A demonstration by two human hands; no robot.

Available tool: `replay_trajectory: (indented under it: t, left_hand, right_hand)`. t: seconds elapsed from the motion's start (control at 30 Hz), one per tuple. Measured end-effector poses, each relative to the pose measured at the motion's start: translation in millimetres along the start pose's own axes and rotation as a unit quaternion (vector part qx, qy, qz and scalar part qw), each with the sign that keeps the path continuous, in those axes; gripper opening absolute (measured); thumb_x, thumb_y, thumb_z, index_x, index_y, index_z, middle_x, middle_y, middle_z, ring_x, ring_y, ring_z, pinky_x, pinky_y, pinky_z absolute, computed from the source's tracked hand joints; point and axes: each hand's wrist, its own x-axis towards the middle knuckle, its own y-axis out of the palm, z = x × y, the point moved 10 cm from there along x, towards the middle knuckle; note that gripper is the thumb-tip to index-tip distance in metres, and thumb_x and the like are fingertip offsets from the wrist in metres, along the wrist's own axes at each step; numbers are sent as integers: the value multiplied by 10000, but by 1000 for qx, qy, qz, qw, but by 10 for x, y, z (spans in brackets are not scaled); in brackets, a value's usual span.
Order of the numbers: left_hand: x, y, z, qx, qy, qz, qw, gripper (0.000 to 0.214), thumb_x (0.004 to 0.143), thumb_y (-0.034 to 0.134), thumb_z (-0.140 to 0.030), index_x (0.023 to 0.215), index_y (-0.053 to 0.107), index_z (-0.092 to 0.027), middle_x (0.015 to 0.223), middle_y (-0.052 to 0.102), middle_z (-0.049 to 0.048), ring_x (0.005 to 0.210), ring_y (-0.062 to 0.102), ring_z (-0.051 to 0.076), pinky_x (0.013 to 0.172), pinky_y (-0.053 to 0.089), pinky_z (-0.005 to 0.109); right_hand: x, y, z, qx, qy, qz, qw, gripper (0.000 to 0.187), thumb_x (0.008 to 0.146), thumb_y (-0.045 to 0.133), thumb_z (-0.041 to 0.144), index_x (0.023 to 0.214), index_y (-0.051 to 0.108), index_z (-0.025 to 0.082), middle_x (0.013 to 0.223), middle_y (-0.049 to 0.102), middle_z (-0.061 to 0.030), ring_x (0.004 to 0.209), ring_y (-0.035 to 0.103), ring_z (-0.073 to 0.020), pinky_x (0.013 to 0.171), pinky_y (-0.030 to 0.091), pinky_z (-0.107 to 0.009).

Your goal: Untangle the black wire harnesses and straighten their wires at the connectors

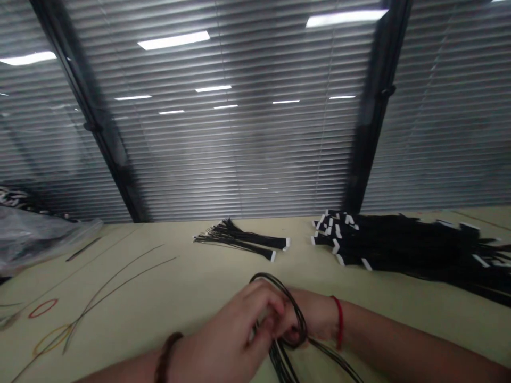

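While your left hand and right hand are meeting low in front of you, both are closing in a narrow grip on a dark wire bundle; blur is hiding which fingertips are bearing on which strands. The bundle is curving up in a loop over the right hand, one group of strands hanging below the fingers and another trailing out beneath the right wrist. You are probably keeping the grip tight so that the loop does not spring open, and working both hands together for control of the thin strands. A dark bracelet is circling your left wrist, a red cord your right. Beyond the hands, two black harnesses are lying on the pale tabletop, white ends pointing right, apparently set apart from the heap of similar harnesses on the right for easy reach. To the left, loose thin wires are crossing near a red ring and over a yellow ring; a clear plastic bag is sitting at the far left, seemingly out of the working area. Slatted blinds are standing behind the table's back edge.
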Motion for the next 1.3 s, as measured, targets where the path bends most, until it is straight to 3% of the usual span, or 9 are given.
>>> replay_trajectory:
  t: [0.13, 0.27, 0.4, 0.57, 0.73, 0.9, 1.03, 1.17, 1.3]
  left_hand:
    - [-4, 106, 568, -130, -144, 22, 981, 197, 835, 373, -175, 802, 562, -130, 768, 615, 56, 722, 574, 163, 703, 479, 296]
    - [-127, 128, 595, -129, -163, 29, 978, 280, 873, 400, -321, 823, 629, -167, 865, 642, 44, 829, 552, 179, 812, 427, 306]
    - [-320, 365, 601, -262, -241, 81, 931, 380, 868, 397, -464, 960, 625, -174, 841, 625, 48, 686, 528, 150, 655, 435, 271]
    - [-467, 543, 929, -313, -338, 51, 886, 355, 827, 472, -471, 922, 618, -162, 677, 562, 12, 518, 459, 110, 495, 376, 230]
    - [-344, 589, 966, -388, -331, 51, 859, 179, 762, 544, -307, 808, 571, -136, 688, 592, 16, 553, 541, 116, 563, 447, 249]
    - [-370, 576, 982, -425, -370, 12, 826, 145, 733, 577, -252, 816, 568, -134, 733, 602, 10, 626, 600, 136, 684, 506, 322]
    - [-385, 570, 946, -447, -376, 0, 812, 63, 746, 569, -203, 763, 585, -145, 639, 548, -34, 578, 554, 102, 644, 517, 298]
    - [-338, 549, 937, -481, -349, -9, 804, 108, 772, 579, -239, 790, 590, -133, 661, 600, -12, 563, 584, 95, 625, 524, 277]
    - [-342, 507, 1009, -483, -342, -43, 805, 184, 749, 634, -259, 857, 585, -119, 737, 632, 16, 593, 626, 116, 641, 541, 288]
  right_hand:
    - [-146, 378, -148, 64, 62, 105, 990, 247, 783, 654, 313, 710, 532, 110, 528, 498, 63, 382, 433, -30, 359, 371, -138]
    - [-196, 299, -74, 134, 53, 88, 986, 343, 525, 776, 297, 641, 499, 130, 413, 436, 90, 291, 348, -29, 273, 274, -133]
    - [-137, 190, -51, 160, 32, 61, 985, 397, 525, 774, 385, 661, 515, 116, 461, 435, 79, 330, 327, -6, 307, 254, -122]
    - [-121, 132, -100, 136, 21, 10, 990, 418, 654, 719, 461, 803, 550, 110, 624, 476, 37, 453, 352, -9, 404, 282, -125]
    - [-210, 68, 36, 71, -48, -30, 996, 473, 668, 720, 419, 1024, 543, 161, 816, 501, 5, 625, 395, -55, 544, 315, -174]
    - [-267, -13, 121, -20, -94, -102, 990, 228, 715, 692, 277, 823, 551, 135, 647, 438, 36, 581, 359, -64, 520, 274, -191]
    - [-306, -91, 200, -53, -126, -145, 980, 266, 769, 650, 299, 646, 482, 133, 602, 409, 35, 585, 344, -59, 533, 259, -190]
    - [-252, -51, 149, -13, -108, -94, 990, 333, 791, 612, 428, 696, 482, 137, 555, 375, 50, 477, 298, -39, 437, 230, -178]
    - [-190, -51, 118, 45, -99, -65, 992, 459, 767, 600, 534, 990, 486, 150, 673, 447, 35, 476, 325, -35, 425, 269, -165]
